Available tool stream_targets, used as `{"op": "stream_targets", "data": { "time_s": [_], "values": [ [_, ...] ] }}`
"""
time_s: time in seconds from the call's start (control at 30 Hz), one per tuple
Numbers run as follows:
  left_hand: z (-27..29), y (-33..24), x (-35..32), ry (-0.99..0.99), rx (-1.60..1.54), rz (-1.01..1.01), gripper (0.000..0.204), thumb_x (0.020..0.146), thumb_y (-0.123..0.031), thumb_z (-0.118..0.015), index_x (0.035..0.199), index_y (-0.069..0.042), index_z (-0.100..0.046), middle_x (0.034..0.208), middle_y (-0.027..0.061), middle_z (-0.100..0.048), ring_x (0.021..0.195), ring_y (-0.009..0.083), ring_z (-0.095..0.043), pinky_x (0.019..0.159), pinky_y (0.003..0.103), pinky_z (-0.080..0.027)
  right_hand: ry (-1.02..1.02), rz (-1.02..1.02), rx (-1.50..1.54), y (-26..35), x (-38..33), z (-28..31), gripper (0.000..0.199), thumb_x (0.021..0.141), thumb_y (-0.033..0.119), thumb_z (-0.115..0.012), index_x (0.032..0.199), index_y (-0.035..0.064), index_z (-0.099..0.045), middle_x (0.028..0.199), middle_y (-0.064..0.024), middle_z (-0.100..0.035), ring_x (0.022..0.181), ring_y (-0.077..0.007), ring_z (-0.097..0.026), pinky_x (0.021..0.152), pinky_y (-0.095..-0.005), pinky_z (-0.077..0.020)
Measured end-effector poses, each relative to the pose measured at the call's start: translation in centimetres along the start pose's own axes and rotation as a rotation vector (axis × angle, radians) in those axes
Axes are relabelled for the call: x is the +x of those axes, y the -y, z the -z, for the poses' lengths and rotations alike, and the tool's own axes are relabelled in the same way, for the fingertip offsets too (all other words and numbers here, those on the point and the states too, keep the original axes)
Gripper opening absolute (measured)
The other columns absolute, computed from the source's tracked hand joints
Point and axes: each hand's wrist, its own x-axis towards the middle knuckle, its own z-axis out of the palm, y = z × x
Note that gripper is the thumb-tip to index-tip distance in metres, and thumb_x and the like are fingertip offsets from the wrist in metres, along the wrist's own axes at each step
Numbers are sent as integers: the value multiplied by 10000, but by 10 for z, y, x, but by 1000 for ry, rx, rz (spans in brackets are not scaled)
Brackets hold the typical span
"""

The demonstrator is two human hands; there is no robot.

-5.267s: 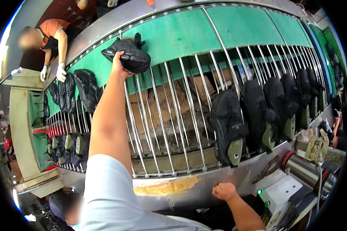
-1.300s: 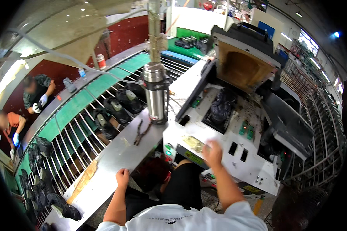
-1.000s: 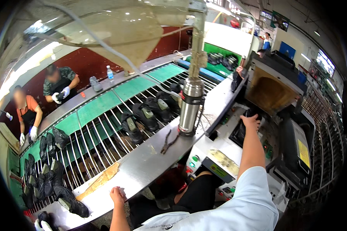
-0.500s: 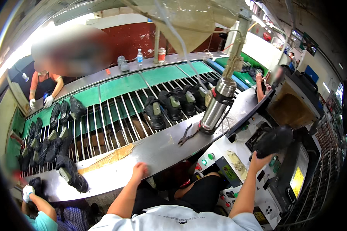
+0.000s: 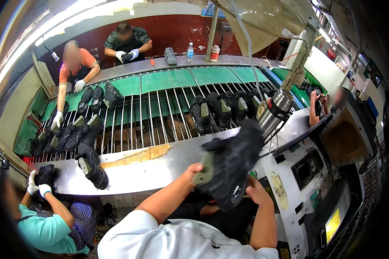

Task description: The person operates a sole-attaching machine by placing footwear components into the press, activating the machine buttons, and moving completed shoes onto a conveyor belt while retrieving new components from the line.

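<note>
A black shoe with an olive-green last protruding from its opening is held up above the near edge of the metal counter. My left hand pinches the last. At the shoe's lower right side, my right hand has its fingers on the shoe, some of them hidden behind it. The shoe is tilted, its upper part slightly blurred. Right of it stands a white machine with its dark lid raised and a dark opening in its top.
A steel thermos stands just beyond the shoe. Several black shoes rest on the roller conveyor, and one shoe lies on the metal counter. Co-workers handle shoes across the conveyor, at the lower left and at the far right.
My right hand has brought the shoe left from over the machine to in front of me. My left hand has moved right and taken hold of the last. The view has shifted.
</note>
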Motion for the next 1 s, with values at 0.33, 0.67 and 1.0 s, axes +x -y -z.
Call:
{"op": "stream_targets", "data": {
  "time_s": [0.33,0.67,1.0],
  "values": [
    [147,-143,-75,-706,152,-204,498,714,-152,-623,1181,-2,-537,1120,146,-627,1028,313,-622,961,435,-499,-39,-77,-230,-35,-13,-13,494,806,202,-763,1232,30,-583,1076,-102,-653,985,-186,-621,908,-316,-480],
    [254,-275,65,-1089,612,-235,749,594,-40,-628,1301,-65,-381,1090,145,-535,943,292,-578,793,453,-506,-117,-314,-285,-85,-35,-27,421,815,224,-748,1154,1,-631,974,-110,-681,888,-172,-640,822,-290,-508],
    [241,-224,96,-1298,933,-302,931,629,-321,-812,1416,-43,-401,1248,192,-566,1140,296,-569,946,377,-465,111,-198,-359,-95,99,-84,308,910,257,-631,1108,22,-640,949,-98,-687,860,-167,-643,798,-297,-500]
  ]
}}
